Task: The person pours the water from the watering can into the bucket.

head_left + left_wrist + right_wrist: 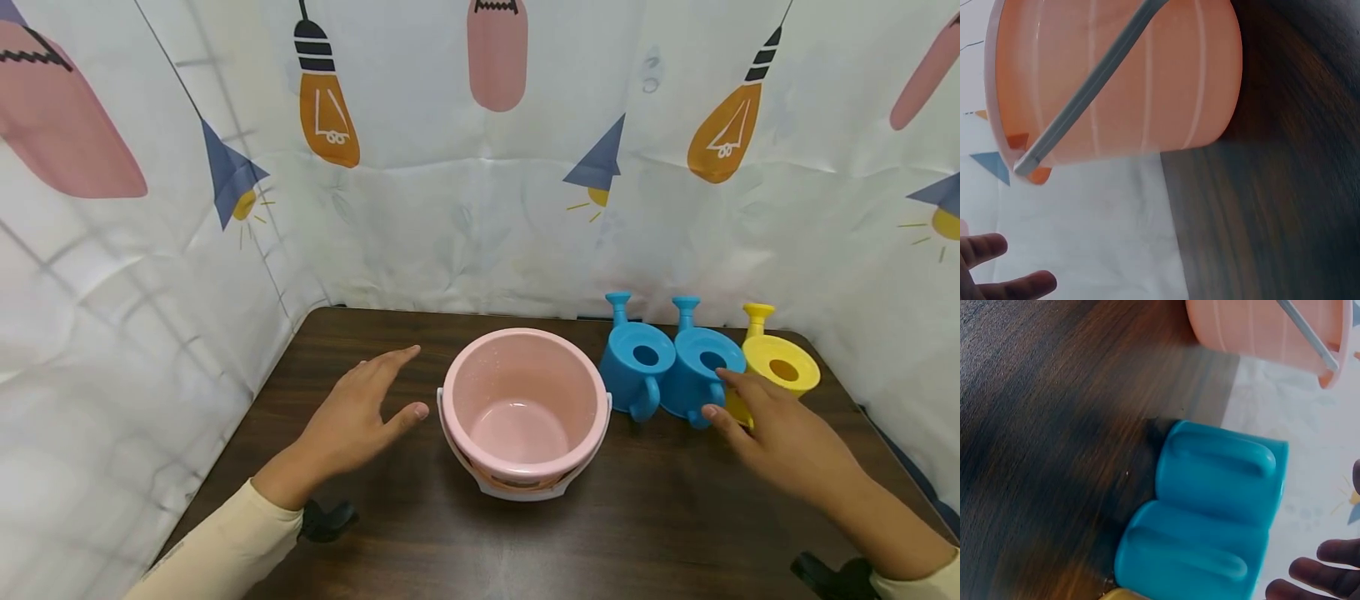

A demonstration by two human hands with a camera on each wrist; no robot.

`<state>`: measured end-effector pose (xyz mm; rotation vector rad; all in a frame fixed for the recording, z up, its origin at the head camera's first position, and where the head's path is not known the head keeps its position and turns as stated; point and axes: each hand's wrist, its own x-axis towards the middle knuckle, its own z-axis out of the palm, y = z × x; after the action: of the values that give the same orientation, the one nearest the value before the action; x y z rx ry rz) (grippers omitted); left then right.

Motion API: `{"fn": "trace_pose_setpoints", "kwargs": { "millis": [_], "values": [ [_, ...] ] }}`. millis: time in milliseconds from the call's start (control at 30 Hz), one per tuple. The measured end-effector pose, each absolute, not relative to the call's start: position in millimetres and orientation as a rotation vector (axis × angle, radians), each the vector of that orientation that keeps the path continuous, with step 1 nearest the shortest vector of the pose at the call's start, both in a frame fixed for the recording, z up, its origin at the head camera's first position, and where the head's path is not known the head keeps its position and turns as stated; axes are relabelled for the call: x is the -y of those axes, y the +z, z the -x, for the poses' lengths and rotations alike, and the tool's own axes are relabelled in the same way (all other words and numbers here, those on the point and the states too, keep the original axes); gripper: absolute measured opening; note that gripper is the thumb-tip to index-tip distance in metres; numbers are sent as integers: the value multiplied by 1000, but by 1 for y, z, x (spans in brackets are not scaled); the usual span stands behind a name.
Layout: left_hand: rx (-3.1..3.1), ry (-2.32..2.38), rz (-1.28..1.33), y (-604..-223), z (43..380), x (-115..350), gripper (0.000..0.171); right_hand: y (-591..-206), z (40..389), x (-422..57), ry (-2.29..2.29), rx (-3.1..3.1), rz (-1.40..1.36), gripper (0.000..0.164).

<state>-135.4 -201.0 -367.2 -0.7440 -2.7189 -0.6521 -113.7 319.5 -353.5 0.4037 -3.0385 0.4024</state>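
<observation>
A pink bucket (525, 400) with a pale handle (522, 493) stands upright mid-table; its inside looks bare. To its left my left hand (356, 417) hovers apart from it, fingers spread and holding nothing. My right hand (787, 437) is extended over the right side, near the middle blue watering can (701, 375) and partly covering the yellow watering can (782, 362). Whether its fingertips touch a can, I cannot tell. Another blue watering can (637, 362) stands between the bucket and the middle can. In the right wrist view, relaxed fingers (1322, 575) appear beside the blue cans.
The dark wooden table (420, 550) ends at a back edge close behind the watering cans. A white cloth (420, 233) printed with lamps and bulbs hangs behind and at the sides. Black wrist straps (327, 522) sit on both wrists.
</observation>
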Motion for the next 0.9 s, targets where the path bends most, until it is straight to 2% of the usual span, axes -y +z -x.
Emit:
{"fn": "trace_pose_setpoints", "kwargs": {
  "millis": [900],
  "values": [
    [2674,-711,841,-374,141,179,75,-368,115,-304,471,2984,-400,67]
  ]
}}
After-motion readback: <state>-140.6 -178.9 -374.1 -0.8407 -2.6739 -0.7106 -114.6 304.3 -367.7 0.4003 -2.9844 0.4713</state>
